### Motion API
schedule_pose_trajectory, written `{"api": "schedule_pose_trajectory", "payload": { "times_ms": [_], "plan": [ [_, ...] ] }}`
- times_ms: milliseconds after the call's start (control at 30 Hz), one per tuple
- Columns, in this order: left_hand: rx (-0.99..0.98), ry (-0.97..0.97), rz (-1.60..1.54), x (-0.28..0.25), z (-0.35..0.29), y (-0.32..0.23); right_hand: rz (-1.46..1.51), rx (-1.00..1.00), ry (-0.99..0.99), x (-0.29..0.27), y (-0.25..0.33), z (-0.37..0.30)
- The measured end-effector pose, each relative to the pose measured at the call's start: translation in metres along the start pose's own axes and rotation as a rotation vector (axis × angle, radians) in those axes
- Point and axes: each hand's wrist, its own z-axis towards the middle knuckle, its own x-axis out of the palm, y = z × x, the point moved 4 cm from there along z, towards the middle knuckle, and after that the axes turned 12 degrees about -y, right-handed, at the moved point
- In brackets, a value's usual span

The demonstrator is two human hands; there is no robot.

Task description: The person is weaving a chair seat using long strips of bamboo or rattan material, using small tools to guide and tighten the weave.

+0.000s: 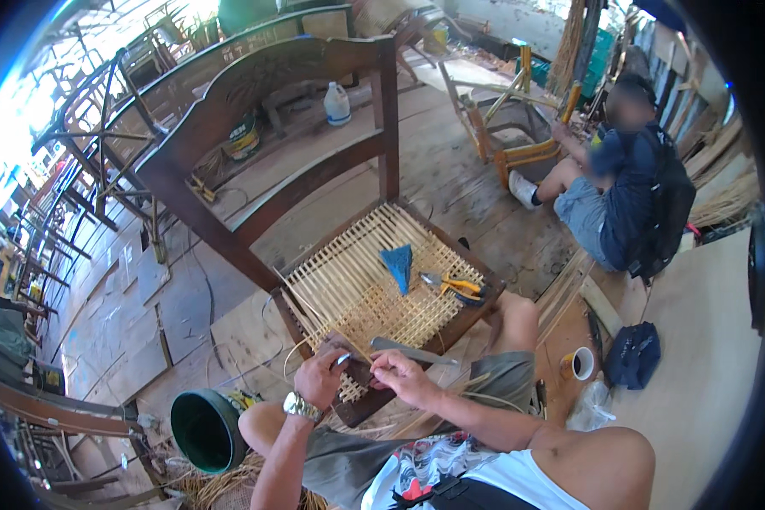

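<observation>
The wooden chair (388, 127) stands on the floor (246, 327), one corner of its seat close to the person's lap; a hard pull could shift the frame. The woven seat (327, 276) is tightly laced over its middle, with gaps near that corner; uneven tension there could leave it slack. The bucket (206, 431) sits just beside the person's knee, where a swung leg might tip it. The left hand (319, 378) is curled at the near corner; what it holds cannot be told. The right hand (406, 378) has its grip pinched closed, apparently on a thin cane strand. The metal bar (412, 350) lies across the seat's edge and, if nudged, could drop. The pliers (457, 286) and blue wedge (397, 268) rest loose on the weave and might slide. The cane strand (359, 349) could split if bent sharply.
</observation>
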Motion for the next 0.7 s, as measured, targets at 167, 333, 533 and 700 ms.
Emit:
{"api": "schedule_pose_trajectory", "payload": {
  "times_ms": [167,333,533,700],
  "plan": [
    [-0.003,-0.163,0.101,-0.006,-0.015,-0.01,0.021,-0.003,0.0,0.005,-0.008,0.004],
    [0.041,-0.292,0.075,0.0,-0.025,-0.001,-0.078,0.083,0.048,0.005,-0.011,0.011],
    [-0.054,-0.352,0.167,-0.026,-0.015,0.015,0.081,0.15,0.09,0.01,0.003,0.007],
    [-0.044,-0.89,0.356,-0.184,0.015,0.105,0.164,0.045,0.003,-0.016,0.008,0.011]
  ]
}}
